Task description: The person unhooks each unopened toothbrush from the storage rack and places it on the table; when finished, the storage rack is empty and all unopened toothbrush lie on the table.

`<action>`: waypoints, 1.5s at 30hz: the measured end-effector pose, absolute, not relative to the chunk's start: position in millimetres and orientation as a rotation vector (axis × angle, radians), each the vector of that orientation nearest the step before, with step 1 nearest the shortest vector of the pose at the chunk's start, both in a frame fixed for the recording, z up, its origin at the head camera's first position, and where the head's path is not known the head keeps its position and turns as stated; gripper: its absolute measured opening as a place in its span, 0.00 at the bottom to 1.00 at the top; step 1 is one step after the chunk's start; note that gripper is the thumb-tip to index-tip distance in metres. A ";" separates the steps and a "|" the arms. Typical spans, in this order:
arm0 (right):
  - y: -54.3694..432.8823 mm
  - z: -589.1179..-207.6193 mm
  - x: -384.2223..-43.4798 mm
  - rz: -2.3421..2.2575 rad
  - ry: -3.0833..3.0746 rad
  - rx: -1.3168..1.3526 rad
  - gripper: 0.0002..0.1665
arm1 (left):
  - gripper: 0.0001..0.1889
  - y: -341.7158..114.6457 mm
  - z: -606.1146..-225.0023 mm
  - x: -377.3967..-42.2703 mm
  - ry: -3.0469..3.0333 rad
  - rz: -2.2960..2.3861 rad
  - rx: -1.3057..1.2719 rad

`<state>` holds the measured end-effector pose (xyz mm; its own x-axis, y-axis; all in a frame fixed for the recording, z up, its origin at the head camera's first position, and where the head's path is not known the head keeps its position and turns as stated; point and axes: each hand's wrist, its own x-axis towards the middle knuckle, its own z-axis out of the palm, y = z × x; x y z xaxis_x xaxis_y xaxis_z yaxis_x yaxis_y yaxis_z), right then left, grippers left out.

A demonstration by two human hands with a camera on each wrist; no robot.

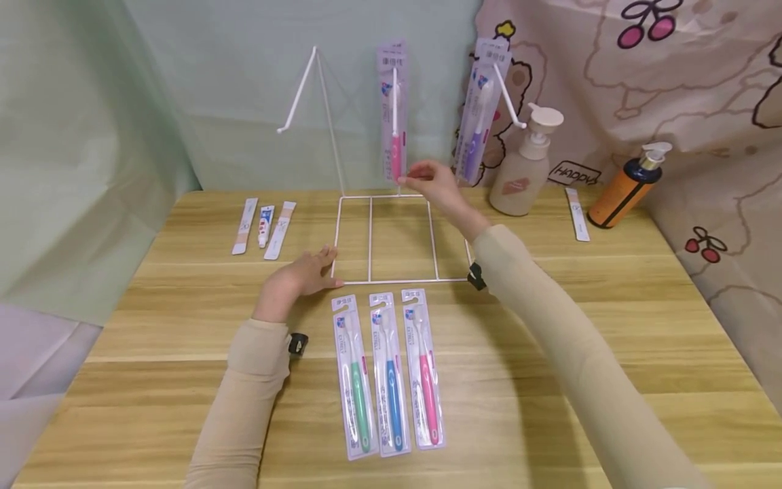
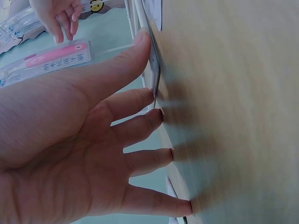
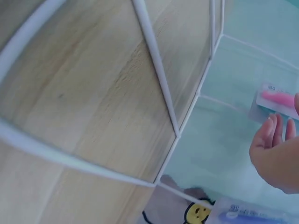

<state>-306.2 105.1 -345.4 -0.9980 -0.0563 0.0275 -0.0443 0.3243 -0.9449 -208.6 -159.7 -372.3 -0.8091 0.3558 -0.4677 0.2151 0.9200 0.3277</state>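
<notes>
A white wire rack (image 1: 400, 281) stands on the table with three raised hook arms. At its front left corner my left hand (image 1: 301, 275) rests, fingers spread against the tabletop and thumb by the front bar. From the middle arm hangs a packaged pink toothbrush (image 1: 396, 153). My right hand (image 1: 436, 185) is beside the lower end of that pack, its fingers loosely bent; whether they touch it is hard to tell. A packaged purple toothbrush (image 1: 473, 153) hangs on the right arm, while the left hook arm (image 1: 298, 95) carries nothing.
Packaged green (image 1: 360, 407), blue (image 1: 394, 407) and pink (image 1: 430, 401) toothbrushes lie before the rack. A small toothpaste tube (image 1: 265, 226) lies between two slim sachets (image 1: 245, 226) on the left. Behind at right stand a beige pump bottle (image 1: 519, 178) and an orange one (image 1: 626, 193).
</notes>
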 end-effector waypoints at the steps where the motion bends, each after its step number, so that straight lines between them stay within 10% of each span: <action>1: 103.1 -344.2 -306.9 -1.809 2.566 -0.084 0.24 | 0.40 -159.6 -371.9 -208.6 2.541 0.352 0.406; 45: 99.4 -335.8 -273.9 -1.450 2.777 -0.557 0.20 | 0.40 -160.3 -371.6 -205.2 2.554 0.352 0.409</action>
